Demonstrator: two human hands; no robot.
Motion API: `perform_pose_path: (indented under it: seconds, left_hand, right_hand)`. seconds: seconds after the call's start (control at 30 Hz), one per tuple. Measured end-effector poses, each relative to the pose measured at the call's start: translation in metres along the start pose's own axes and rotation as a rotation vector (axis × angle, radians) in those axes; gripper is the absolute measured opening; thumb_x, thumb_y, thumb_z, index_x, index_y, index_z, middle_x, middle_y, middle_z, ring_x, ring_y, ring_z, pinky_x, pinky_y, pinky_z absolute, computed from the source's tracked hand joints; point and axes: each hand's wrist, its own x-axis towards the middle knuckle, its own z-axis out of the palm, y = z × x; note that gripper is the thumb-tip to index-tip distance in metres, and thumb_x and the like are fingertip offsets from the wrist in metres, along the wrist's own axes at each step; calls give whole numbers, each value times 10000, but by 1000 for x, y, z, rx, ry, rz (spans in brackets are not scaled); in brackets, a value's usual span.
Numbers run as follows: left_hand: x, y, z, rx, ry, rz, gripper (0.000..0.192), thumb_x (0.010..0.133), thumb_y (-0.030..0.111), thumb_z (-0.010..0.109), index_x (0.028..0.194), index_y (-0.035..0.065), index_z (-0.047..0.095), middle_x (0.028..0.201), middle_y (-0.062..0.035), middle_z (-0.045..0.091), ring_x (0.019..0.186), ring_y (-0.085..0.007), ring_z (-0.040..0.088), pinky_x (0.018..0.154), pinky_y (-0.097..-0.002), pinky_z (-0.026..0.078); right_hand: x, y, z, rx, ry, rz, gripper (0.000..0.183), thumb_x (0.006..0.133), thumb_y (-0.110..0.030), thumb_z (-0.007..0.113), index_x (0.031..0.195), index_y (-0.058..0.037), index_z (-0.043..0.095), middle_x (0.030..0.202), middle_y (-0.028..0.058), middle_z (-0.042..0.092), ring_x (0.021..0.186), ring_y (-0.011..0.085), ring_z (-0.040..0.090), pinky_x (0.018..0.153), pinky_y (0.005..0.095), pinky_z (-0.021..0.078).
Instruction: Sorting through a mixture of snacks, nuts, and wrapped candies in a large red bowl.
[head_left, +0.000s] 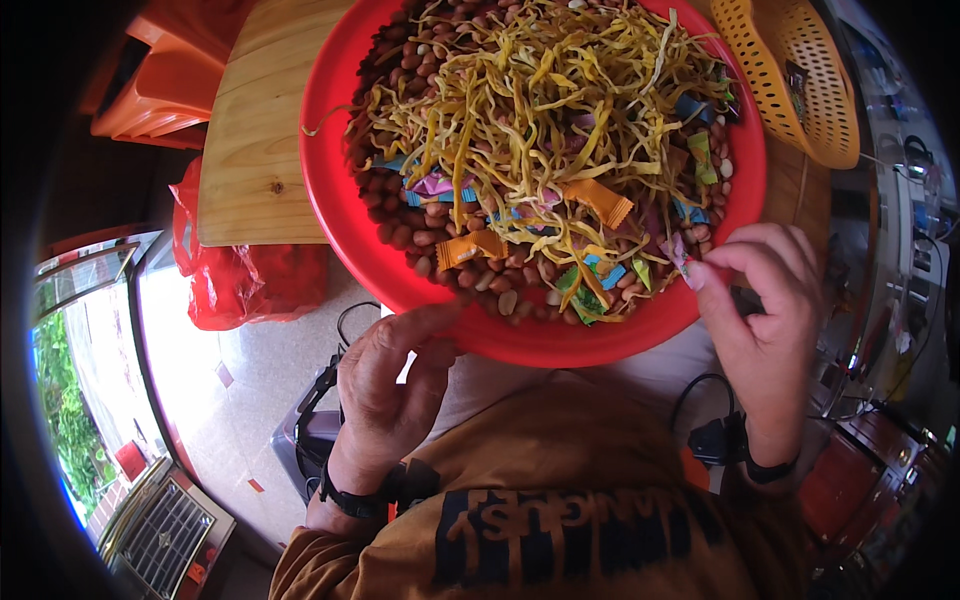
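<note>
A round red plastic tray (328, 180) holds peanuts (487, 281), a heap of thin yellow dried strips (555, 97) and wrapped candies, among them an orange one (472, 249) and a green one (585, 300). My right hand (765, 315) is at the tray's lower right edge, thumb and forefinger pinching a pink candy wrapper (677, 251). At the lower left rim is my left hand (397, 375), fingers apart, with nothing seen in it; its fingertips are at the rim.
The tray rests on a wooden table (262, 135). A yellow perforated plastic basket (825, 97) with a dark wrapped item stands at the right. Left are an orange plastic stool (169, 82) and a red plastic bag (225, 285). A dark case (322, 435) is on the floor.
</note>
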Motion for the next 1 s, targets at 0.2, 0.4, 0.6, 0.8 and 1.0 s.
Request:
perform_pose_path:
  seconds: [0.2,0.4,0.6,0.8,1.0]
  left_hand:
    - [0,4,1,-21,7,-41,330,784,-81,554,1104,-12,599,844,-109,663,722,-206,659,667,-290,518]
    - [-1,1,2,-20,16,-30,336,784,-82,549,1111,-19,596,875,-118,665,717,-204,659,666,-294,520]
    - [-1,0,1,3,6,-15,329,792,-72,561,1114,-15,593,907,-120,673,730,-210,661,668,-296,520]
    - [0,1,2,-25,13,-21,301,820,-54,569,1116,-10,592,916,-121,675,732,-204,659,662,-292,517]
    - [1,2,2,-18,10,-24,297,833,-44,565,1126,-6,588,864,-115,668,718,-199,656,657,-292,516]
  right_hand:
    - [-3,2,9,-65,-72,-13,198,677,-94,733,822,-19,621,840,99,568,833,295,539,738,389,437]
    - [-4,3,12,-32,-52,-5,172,687,-73,715,819,-24,618,850,87,578,845,288,545,748,390,432]
    - [-2,4,16,-74,-67,-41,147,696,-59,704,809,-37,614,832,79,577,839,282,545,764,385,421]
    - [-3,4,17,51,37,-54,138,715,-14,677,821,-37,590,863,79,613,842,279,569,763,383,429]
    - [-7,4,19,177,65,31,125,736,18,657,817,-36,580,823,87,627,776,285,590,734,364,447]
